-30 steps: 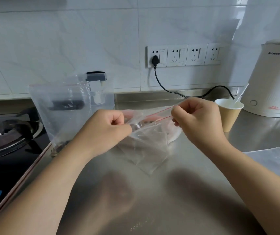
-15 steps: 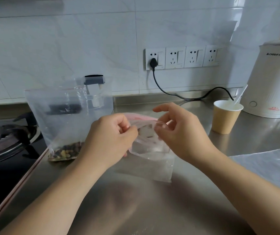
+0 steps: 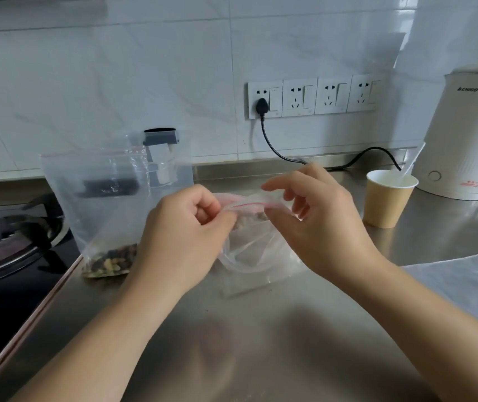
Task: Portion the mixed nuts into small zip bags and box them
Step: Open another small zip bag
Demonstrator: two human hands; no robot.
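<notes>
Evidently we were working the mouth of the small clear zip bag with the red seal line, which we held just above the brushed steel counter so its body could hang free and slack. Our left hand had its fingers curled tight, pinching the near-left end of the red strip; that anchored the rim. Our right hand pinched the strip further along with thumb and forefinger, the other fingers fanned loosely out, presumably so the two plies could be pulled apart or pressed together. We could not tell which, nor whether the seal was open. Something dark seemed to sit just under the rim, too blurred to name.

Left of the small bag, near it, the large clear zip bag stood upright against the wall, with the mixed nuts settled in its bottom; standing, it kept the stock within reach. Right of the small bag stood the brown paper cup with a white spoon handle leaning out, likely our scoop. Beyond the cup sat the white electric kettle. No box showed, so we judged boxing was well ahead.
</notes>
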